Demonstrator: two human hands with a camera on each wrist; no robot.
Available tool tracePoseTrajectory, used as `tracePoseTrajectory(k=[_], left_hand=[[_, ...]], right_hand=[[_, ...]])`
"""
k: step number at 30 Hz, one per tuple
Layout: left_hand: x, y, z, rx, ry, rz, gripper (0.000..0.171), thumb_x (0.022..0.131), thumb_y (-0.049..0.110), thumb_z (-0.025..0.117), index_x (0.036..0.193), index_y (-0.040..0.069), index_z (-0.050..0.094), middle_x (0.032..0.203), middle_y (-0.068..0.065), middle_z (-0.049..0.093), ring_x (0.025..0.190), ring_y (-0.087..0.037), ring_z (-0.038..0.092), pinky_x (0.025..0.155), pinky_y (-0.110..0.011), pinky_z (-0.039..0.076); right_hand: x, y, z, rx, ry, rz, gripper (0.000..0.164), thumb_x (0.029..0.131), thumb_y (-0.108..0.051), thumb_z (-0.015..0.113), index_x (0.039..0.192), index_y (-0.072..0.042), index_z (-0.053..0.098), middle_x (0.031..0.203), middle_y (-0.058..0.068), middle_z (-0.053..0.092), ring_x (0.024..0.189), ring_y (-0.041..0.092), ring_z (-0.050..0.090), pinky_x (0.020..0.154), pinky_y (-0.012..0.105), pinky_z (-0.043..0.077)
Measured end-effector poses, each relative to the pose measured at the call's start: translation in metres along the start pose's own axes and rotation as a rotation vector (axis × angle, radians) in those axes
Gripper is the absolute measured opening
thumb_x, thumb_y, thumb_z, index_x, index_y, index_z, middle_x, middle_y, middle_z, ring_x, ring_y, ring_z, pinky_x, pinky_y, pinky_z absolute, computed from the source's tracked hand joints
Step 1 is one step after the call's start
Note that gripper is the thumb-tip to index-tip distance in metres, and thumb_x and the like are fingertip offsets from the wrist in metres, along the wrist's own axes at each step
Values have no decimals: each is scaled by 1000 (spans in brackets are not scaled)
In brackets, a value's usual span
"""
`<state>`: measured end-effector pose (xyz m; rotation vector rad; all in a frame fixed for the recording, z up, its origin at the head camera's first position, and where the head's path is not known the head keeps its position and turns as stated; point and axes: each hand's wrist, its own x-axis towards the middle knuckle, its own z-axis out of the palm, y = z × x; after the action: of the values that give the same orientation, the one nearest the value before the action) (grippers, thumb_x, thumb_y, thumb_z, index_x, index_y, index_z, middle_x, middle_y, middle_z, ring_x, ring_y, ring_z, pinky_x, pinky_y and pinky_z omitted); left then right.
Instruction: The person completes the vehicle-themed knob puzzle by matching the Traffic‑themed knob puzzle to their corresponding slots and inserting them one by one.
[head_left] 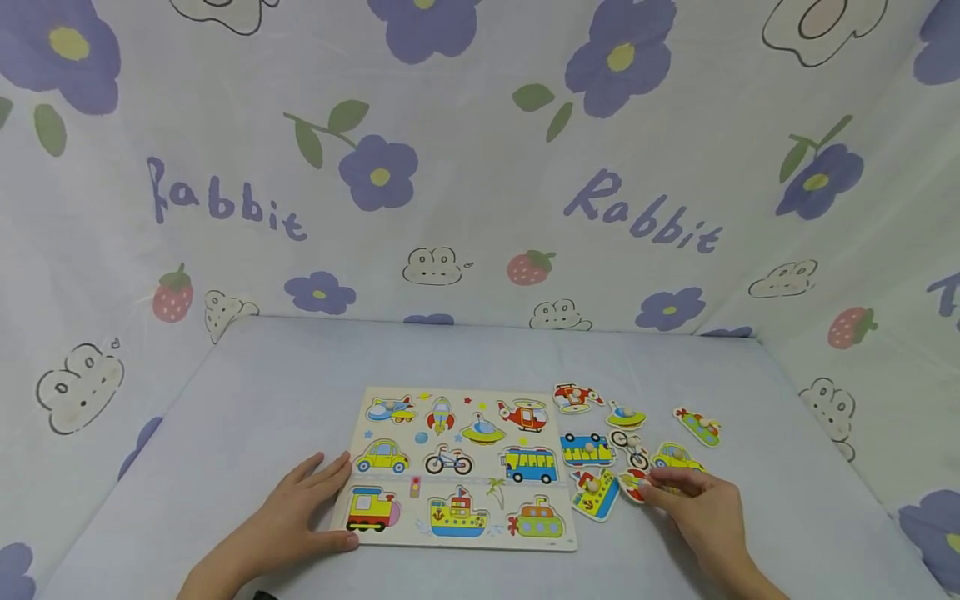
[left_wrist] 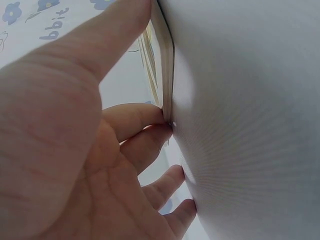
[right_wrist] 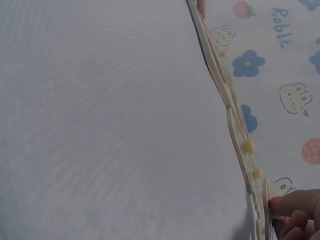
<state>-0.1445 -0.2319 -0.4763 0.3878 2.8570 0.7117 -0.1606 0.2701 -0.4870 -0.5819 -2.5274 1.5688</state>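
Red-and-white puzzle piece [head_left: 632, 487], partly hidden, pinched in right hand [head_left: 701, 517], thumb and fingers closed on it. Ship piece [head_left: 600, 502] just left of those fingertips, bicycle piece [head_left: 637, 458] just beyond them, car piece [head_left: 678, 460] just past the knuckles. Farther out from same fingers: bus piece [head_left: 576, 451] to the left, UFO piece [head_left: 626, 419], submarine piece [head_left: 699, 429] and helicopter piece [head_left: 576, 400] beyond. Picture board [head_left: 408, 535] well left of the pinch; left hand [head_left: 296, 512] has fingers spread, unclenched, fingertips and thumb touching its left edge
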Motion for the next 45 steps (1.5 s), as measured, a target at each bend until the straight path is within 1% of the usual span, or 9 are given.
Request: tracePoseTrajectory(k=[3, 9, 16, 20, 24, 30, 35, 39, 45], left_hand=[[0, -1, 1, -1, 1, 3, 104, 68, 67, 77, 149, 10, 45, 156, -2, 36, 144, -41, 16, 107, -67, 24], [1, -3, 2, -5, 8, 17, 103, 68, 66, 78, 148, 9, 45, 155, -3, 36, 144, -41, 16, 108, -66, 22], [1, -3, 1, -4, 12, 28, 103, 69, 66, 77, 148, 9, 45, 155, -3, 36, 144, -41, 16, 108, -66, 22], [1, -3, 1, -6, 15, 33, 103, 69, 65, 78, 148, 8, 45, 155, -3, 37, 144, -41, 17, 108, -66, 21], [1, -2, 1, -8, 13, 31, 103, 69, 65, 78, 148, 8, 45, 155, -3, 37, 144, -41, 17, 108, -66, 21], [2, -2, 2, -5, 6, 18, 103, 69, 65, 78, 149, 9, 44, 155, -3, 36, 144, -41, 17, 107, -67, 22], [2, -1, 1, -6, 10, 18, 103, 69, 65, 78, 148, 9, 45, 155, -2, 36, 144, -41, 16, 107, -67, 22], [2, -1, 1, -11, 17, 26, 102, 69, 65, 78, 148, 9, 45, 155, -3, 36, 144, -41, 16, 108, -66, 21], [1, -4, 2, -11, 23, 53, 103, 70, 65, 77, 148, 6, 45, 155, -5, 37, 143, -43, 17, 108, -66, 20]], right_hand=[[0, -3, 2, -2, -14, -41, 43, 71, -23, 91, 106, -4, 76, 89, 1, 74, 62, 10, 54, 47, 24, 45], [0, -12, 10, -83, -24, -121, 31, 73, -22, 88, 99, -8, 78, 85, 0, 72, 56, 14, 48, 45, 25, 36], [3, -28, 23, 3, -87, -169, 29, 77, -18, 86, 102, -8, 77, 89, 4, 71, 53, 17, 47, 44, 23, 40], [5, -37, 36, 6, -127, -214, 27, 78, -18, 86, 102, -8, 77, 88, 5, 71, 57, 19, 47, 44, 23, 38], [8, -45, 52, -9, -176, -283, 22, 78, -16, 85, 98, -12, 78, 86, 3, 69, 59, 21, 46, 46, 22, 33], [11, -54, 72, 16, -275, -355, 17, 79, -13, 84, 95, -15, 78, 74, 5, 69, 50, 17, 44, 41, 22, 32], [11, -65, 85, 27, -317, -435, 15, 79, -11, 83, 92, -18, 78, 67, 7, 66, 49, 17, 42, 40, 22, 30], [13, -77, 97, 27, -333, -486, 15, 79, -11, 83, 91, -20, 78, 69, 5, 65, 50, 18, 43, 41, 22, 30], [19, -94, 120, 70, -377, -517, 16, 79, -10, 83, 92, -19, 78, 78, 2, 70, 52, 18, 43, 44, 22, 31]])
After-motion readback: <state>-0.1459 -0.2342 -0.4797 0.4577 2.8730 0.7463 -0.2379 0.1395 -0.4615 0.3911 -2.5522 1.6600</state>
